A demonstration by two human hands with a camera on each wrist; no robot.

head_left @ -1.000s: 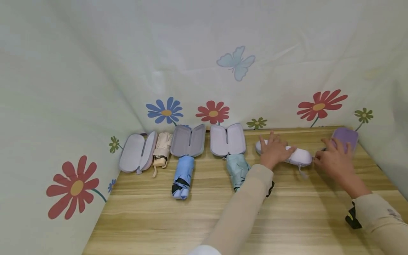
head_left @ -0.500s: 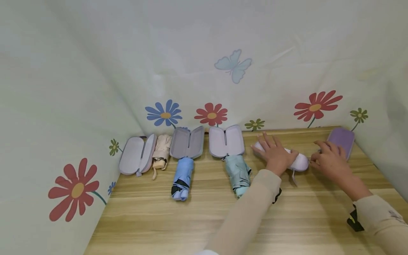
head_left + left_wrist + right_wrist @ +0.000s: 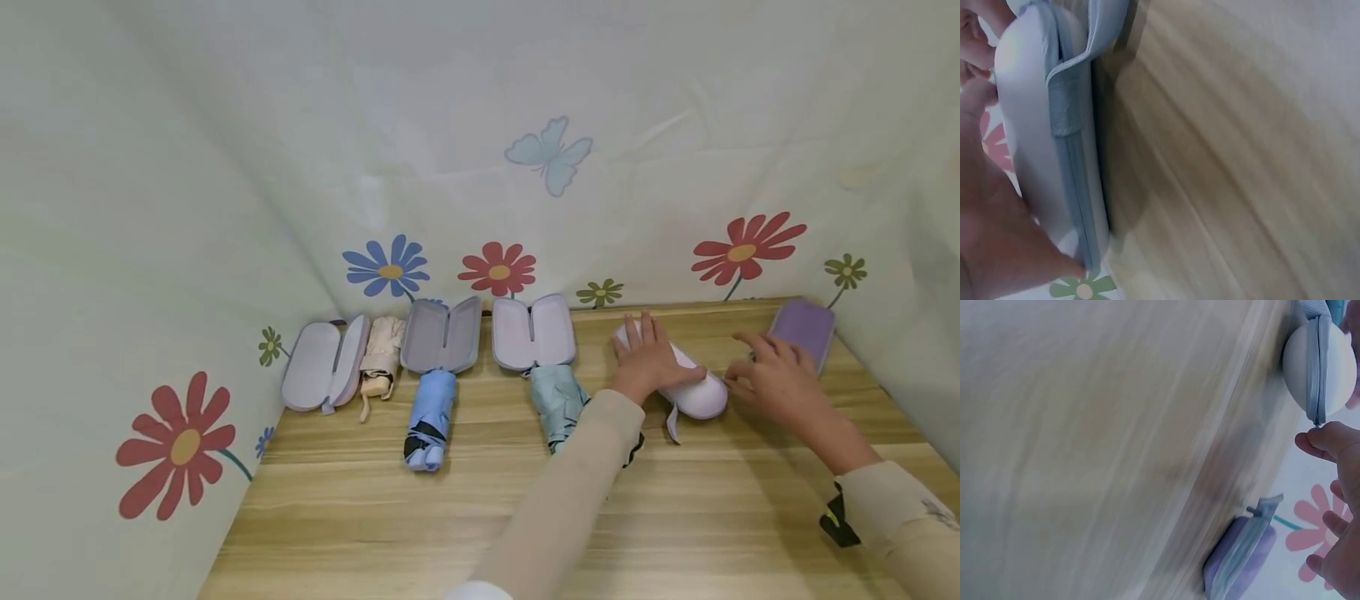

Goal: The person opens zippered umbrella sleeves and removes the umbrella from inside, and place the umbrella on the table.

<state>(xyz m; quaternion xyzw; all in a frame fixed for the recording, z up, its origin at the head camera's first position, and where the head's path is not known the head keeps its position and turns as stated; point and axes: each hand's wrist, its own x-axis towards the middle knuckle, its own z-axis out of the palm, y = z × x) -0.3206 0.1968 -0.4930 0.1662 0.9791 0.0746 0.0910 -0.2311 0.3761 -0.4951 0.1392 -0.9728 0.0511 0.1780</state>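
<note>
A closed white-lilac zip case (image 3: 697, 398) with a grey zip band and a strap (image 3: 1107, 28) lies on the table at right. My left hand (image 3: 647, 365) holds it from above, fingers spread over the far end and thumb along the near end. At the case's right end, my right hand (image 3: 780, 383) pinches the zipper pull (image 3: 1317, 425) between thumb and forefinger, the other fingers loosely bent. Behind the right hand lies a purple zip case (image 3: 804, 329), its zip band visible in the right wrist view.
Three open zip cases stand along the back: one at far left (image 3: 311, 367), a grey one (image 3: 427, 333) and a pale one (image 3: 513, 333). Near them lie folded umbrellas: beige (image 3: 384, 346), blue (image 3: 435, 400) and green (image 3: 558, 400). A flower-print cloth (image 3: 450, 167) hangs behind the table (image 3: 337, 517).
Under my left hand the white-lilac case has turned, its near end swinging towards me and its strap shifting left. My right hand stays at its end, moving only slightly.
</note>
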